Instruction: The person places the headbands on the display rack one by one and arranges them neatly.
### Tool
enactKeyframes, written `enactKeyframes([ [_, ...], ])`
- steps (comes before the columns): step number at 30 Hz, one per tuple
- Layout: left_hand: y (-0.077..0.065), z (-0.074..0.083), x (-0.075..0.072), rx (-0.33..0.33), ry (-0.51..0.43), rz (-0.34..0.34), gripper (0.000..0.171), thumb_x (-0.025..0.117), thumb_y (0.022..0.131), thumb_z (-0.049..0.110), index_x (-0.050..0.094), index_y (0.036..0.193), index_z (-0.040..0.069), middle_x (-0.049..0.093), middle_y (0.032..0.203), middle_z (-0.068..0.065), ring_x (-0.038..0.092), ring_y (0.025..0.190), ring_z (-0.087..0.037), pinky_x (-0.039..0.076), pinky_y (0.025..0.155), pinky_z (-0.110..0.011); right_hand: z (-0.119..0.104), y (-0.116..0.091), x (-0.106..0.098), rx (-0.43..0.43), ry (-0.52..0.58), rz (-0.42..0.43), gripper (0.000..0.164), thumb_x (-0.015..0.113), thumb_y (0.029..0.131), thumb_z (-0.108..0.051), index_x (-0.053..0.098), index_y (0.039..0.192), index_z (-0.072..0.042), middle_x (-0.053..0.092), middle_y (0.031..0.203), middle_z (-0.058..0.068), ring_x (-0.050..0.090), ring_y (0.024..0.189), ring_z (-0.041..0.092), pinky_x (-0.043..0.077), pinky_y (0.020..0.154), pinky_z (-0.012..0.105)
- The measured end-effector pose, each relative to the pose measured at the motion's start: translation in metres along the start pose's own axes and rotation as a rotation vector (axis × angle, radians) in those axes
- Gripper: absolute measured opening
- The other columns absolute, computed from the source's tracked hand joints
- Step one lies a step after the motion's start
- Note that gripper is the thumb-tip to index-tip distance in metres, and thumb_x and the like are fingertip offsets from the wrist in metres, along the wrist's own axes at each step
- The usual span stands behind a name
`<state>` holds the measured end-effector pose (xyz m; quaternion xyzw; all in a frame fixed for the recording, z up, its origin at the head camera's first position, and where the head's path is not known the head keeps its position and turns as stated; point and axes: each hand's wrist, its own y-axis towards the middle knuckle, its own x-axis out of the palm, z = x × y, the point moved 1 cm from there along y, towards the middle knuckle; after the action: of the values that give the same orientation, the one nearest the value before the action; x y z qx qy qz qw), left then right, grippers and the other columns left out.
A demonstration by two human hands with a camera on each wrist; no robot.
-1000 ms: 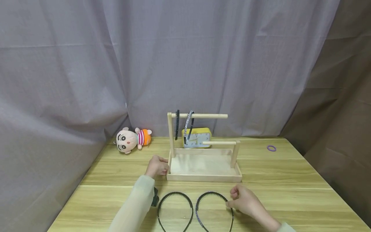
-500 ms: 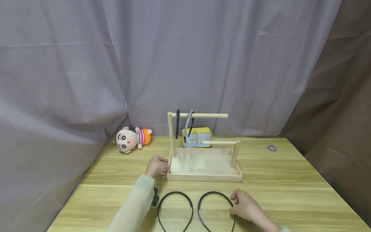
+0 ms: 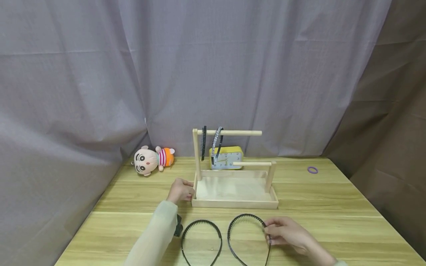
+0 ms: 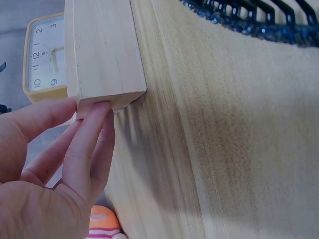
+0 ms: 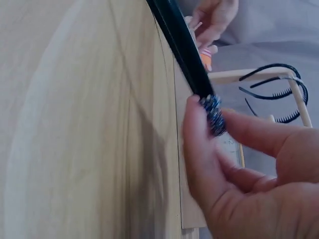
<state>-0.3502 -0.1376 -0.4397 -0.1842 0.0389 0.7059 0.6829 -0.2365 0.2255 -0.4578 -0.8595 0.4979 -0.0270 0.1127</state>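
My right hand [image 3: 288, 232] pinches one side of a black toothed headband [image 3: 229, 232] between thumb and fingers. In the right wrist view that headband [image 5: 183, 47] shows glittery blue-black stones at the pinch, and its shadow falls on the table. My left hand [image 3: 181, 190] grips the left end of a pale wooden stand [image 3: 234, 204], which has a shallow tray and two rods. The thumb and fingertips meet the tray's end wall in the left wrist view. A second black headband [image 3: 202, 221] lies on the table to the left of the held one.
On the stand's upper rod [image 3: 243, 132] hang a black headband [image 3: 203, 144] and a silver glittery headband [image 3: 214, 144]. Behind stands a yellow clock [image 3: 233, 149]. A plush doll [image 3: 143, 162] lies back left, a purple ring [image 3: 312, 170] back right.
The right hand has turned and shifted slightly right, and the headband's arch has risen with it. The left hand stays at the stand's left end.
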Motion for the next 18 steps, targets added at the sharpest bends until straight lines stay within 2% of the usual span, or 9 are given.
enactKeyframes([
  [5, -0.001, 0.001, 0.001, 0.0, -0.005, 0.005, 0.039, 0.061, 0.07, -0.011, 0.069, 0.108, -0.011, 0.069, 0.083, -0.019, 0.066, 0.062, -0.019, 0.063, 0.06, -0.034, -0.005, -0.002, -0.003, -0.063, 0.055, 0.0, 0.037, 0.057, 0.095, -0.007, 0.046, 0.122, 0.016, 0.06, 0.099, 0.008, 0.064, 0.087, 0.015, 0.061, 0.08, 0.03],
  [9, 0.0, 0.001, 0.002, -0.024, 0.003, 0.03, 0.039, 0.062, 0.073, -0.012, 0.067, 0.112, -0.011, 0.068, 0.084, -0.016, 0.065, 0.064, -0.018, 0.063, 0.061, -0.034, -0.012, -0.001, -0.001, -0.091, 0.053, 0.064, 0.036, 0.059, 0.094, -0.007, 0.047, 0.122, 0.012, 0.056, 0.102, 0.007, 0.065, 0.087, 0.016, 0.061, 0.081, 0.03],
  [18, -0.002, 0.001, 0.002, -0.02, 0.005, 0.036, 0.042, 0.061, 0.072, -0.011, 0.067, 0.113, -0.011, 0.067, 0.085, -0.017, 0.064, 0.063, -0.019, 0.063, 0.063, -0.034, -0.03, 0.008, 0.006, -0.155, 0.074, 0.195, 0.041, 0.063, 0.091, -0.007, 0.046, 0.124, 0.011, 0.054, 0.107, 0.009, 0.065, 0.092, 0.021, 0.059, 0.088, 0.032],
])
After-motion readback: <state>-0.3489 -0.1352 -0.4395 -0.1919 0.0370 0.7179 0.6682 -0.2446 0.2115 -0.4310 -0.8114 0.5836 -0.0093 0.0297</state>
